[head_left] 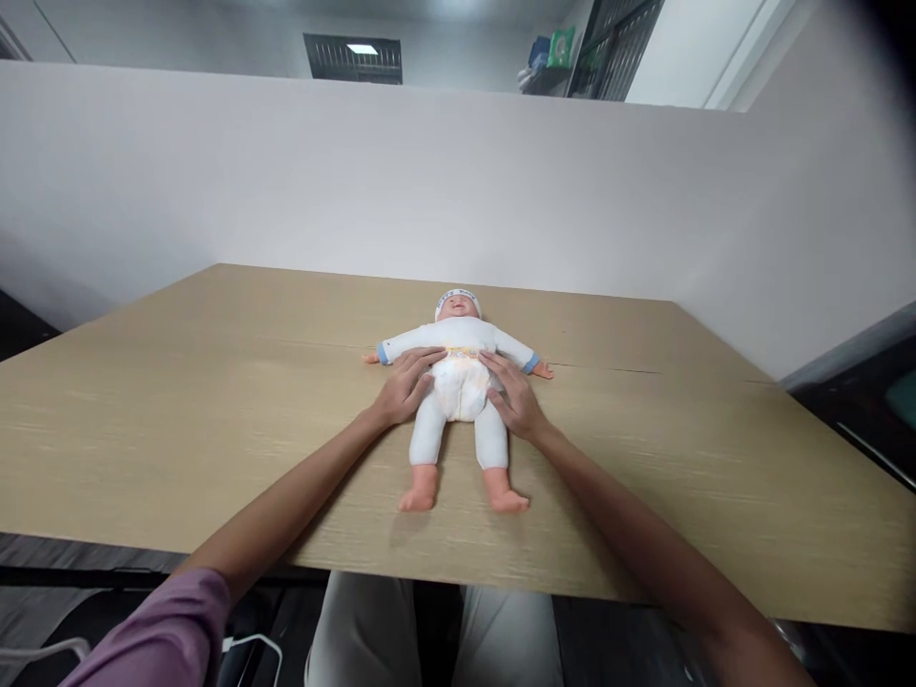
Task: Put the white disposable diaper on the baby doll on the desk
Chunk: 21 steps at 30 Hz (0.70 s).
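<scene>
Pale wood-grain covers the tabletop (178, 401). A doll (458, 336) lies on it face up near the middle, head toward the far edge and feet toward the person. It wears a white suit with blue cuffs, a white cap (458, 296) and a white diaper (462, 389) with a yellow band at the waist. Its arms are spread flat to either side. Its legs are straight and slightly parted, and the bare feet (419, 498) stop short of the near edge.

Both of the person's hands are on the doll's middle. The left hand (405, 386) rests against the doll's side at the waist, its fingers (429, 356) stretched across the yellow band. Its grip is apart, the fingers laid flat rather than curled round anything. The right hand (515, 401) sits on the opposite side of the diaper, fingers pointing inward and touching the waistband. Its grip is likewise apart, the palm against the hip. Both bare forearms reach over the near edge, and a purple sleeve (164, 625) shows on the left upper arm.

Behind the tabletop stands a plain white partition (358, 181). Above it are a slatted vent (352, 59) and a shelf (548, 76) with coloured packs. Below the near edge are the person's light trousers (372, 630) and a white cable (250, 641).
</scene>
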Each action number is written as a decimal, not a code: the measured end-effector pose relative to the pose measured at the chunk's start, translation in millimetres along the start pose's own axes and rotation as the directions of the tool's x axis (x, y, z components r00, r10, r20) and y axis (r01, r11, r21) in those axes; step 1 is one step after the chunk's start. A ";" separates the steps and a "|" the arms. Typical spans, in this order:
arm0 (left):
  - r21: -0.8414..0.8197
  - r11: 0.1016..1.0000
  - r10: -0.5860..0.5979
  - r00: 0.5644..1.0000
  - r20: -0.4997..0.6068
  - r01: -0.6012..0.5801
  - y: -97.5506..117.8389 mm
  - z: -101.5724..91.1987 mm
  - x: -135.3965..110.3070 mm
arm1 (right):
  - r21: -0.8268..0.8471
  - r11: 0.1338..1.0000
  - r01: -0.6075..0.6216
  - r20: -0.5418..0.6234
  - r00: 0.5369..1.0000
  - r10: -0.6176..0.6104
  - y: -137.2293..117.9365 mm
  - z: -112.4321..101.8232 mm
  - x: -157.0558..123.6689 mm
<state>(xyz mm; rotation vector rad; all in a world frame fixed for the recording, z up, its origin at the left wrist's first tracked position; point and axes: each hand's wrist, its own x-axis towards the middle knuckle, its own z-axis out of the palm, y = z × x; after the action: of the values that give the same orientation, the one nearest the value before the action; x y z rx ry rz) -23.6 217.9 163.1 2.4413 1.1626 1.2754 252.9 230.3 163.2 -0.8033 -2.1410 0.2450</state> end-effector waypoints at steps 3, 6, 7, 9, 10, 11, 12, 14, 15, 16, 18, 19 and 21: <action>0.027 0.999 0.039 0.999 0.023 -0.039 -9.2 2.0 2.4 | 0.022 0.999 0.048 0.077 0.996 -0.049 16.1 -1.3 6.8; 0.038 0.998 0.051 0.995 0.086 -0.054 -13.4 5.8 1.7 | 0.029 0.996 0.083 0.131 0.988 -0.086 22.4 -1.1 8.3; 0.037 0.998 0.044 0.994 0.101 -0.048 -13.8 7.0 1.5 | 0.021 0.996 0.081 0.150 0.985 -0.083 23.1 -0.6 7.9; 0.037 0.999 0.028 0.993 0.117 -0.032 -14.1 8.4 1.4 | -0.004 0.998 0.065 0.168 0.984 -0.064 24.3 0.8 6.6; 0.038 0.999 0.021 0.994 0.111 -0.025 -14.5 8.4 1.5 | -0.018 0.999 0.049 0.154 0.987 -0.045 25.5 1.7 6.0; 0.044 0.999 0.011 0.996 0.089 -0.015 -15.6 7.8 1.7 | -0.033 0.999 0.026 0.115 0.993 -0.022 27.6 2.6 5.6; 0.057 0.998 -0.006 0.999 0.049 0.003 -17.5 6.7 2.1 | -0.054 0.999 -0.006 0.051 0.999 0.009 30.6 3.2 5.5; 0.116 0.990 -0.071 0.995 -0.073 0.079 -25.1 3.2 3.0 | -0.125 0.987 -0.100 -0.114 0.990 0.086 40.5 3.5 6.0; 0.161 0.978 -0.114 0.985 -0.133 0.135 -30.6 1.1 3.4 | -0.172 0.973 -0.151 -0.181 0.976 0.120 47.1 3.0 6.3; 0.211 0.958 -0.157 0.973 -0.172 0.192 -36.9 -1.0 3.6 | -0.222 0.956 -0.192 -0.222 0.965 0.142 54.4 2.1 6.6; 0.304 0.912 -0.231 0.957 -0.178 0.277 -50.0 -4.4 3.4 | -0.312 0.921 -0.234 -0.226 0.960 0.167 69.7 0.1 6.3; 0.339 0.891 -0.262 0.952 -0.156 0.301 -55.6 -5.3 3.0 | -0.344 0.908 -0.241 -0.208 0.962 0.177 76.6 -0.6 5.7; 0.396 0.858 -0.309 0.945 -0.111 0.327 -62.8 -5.7 1.9 | -0.390 0.886 -0.250 -0.176 0.965 0.195 86.3 -0.9 4.1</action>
<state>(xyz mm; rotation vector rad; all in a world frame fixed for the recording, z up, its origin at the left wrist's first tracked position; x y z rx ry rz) -62.9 261.2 139.4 2.3374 1.9247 1.0741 291.6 300.0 129.6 -1.2765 -1.9976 -0.1476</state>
